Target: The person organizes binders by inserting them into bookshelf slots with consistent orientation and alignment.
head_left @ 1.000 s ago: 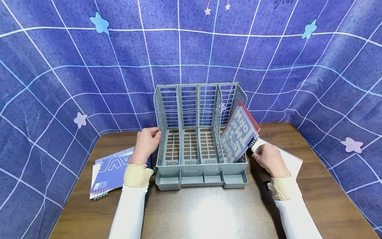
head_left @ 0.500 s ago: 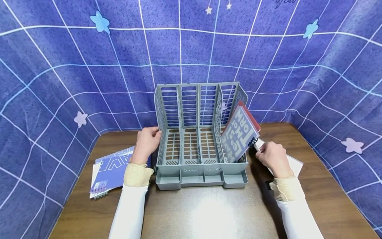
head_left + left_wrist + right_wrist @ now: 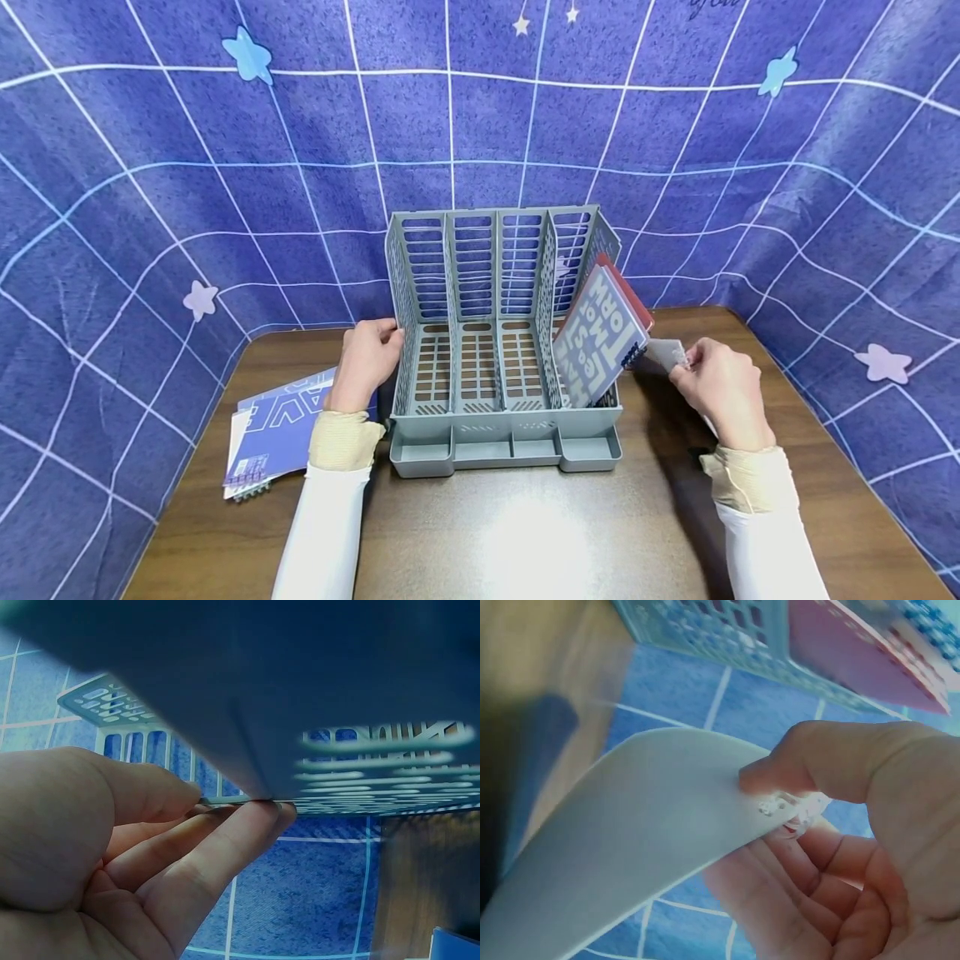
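Observation:
A grey desktop file organizer with several upright slots stands mid-table. My left hand pinches the edge of its left side wall; the left wrist view shows thumb and fingers on either side of that edge. My right hand holds a white notebook by its clear spiral corner, to the right of the organizer. In the right wrist view the thumb lies on its page face, fingers beneath. Inside the rightmost slot lean a grey lettered notebook with black coils and a red notebook behind it.
Several blue and white spiral notebooks lie stacked on the wooden table, left of the organizer and partly under the left forearm. Small trays run along the organizer's front. A blue gridded cloth hangs behind and at both sides.
My right hand has lifted the white notebook from the table and moved right with it, tilting it up. The left hand keeps its place on the organizer's side wall.

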Motion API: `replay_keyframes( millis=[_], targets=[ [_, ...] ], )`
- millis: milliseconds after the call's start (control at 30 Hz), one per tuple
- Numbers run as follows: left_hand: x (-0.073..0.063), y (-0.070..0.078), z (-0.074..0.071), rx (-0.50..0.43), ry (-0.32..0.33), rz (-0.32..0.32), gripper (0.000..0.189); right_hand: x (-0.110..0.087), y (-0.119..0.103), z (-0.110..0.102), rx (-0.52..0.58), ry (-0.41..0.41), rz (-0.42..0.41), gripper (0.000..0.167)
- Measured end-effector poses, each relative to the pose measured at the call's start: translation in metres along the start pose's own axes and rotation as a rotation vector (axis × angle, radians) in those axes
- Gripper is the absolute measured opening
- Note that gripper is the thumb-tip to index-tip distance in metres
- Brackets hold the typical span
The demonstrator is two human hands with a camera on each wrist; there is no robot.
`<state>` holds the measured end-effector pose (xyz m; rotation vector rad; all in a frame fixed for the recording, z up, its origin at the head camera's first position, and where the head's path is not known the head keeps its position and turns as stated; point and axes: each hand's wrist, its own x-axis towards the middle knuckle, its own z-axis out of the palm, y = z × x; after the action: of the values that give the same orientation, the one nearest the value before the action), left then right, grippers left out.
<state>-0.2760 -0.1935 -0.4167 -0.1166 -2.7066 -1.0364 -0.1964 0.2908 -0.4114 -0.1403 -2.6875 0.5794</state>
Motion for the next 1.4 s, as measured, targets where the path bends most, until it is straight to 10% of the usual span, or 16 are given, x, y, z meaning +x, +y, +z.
replay_keyframes(
  millis=[1400],
  targets=[
    [0.000,0.001,-0.001,0.006,0.003,0.006,0.030,-0.016,-0.029,-0.064,0.386,0.666,0.210,0.005]
  ],
)
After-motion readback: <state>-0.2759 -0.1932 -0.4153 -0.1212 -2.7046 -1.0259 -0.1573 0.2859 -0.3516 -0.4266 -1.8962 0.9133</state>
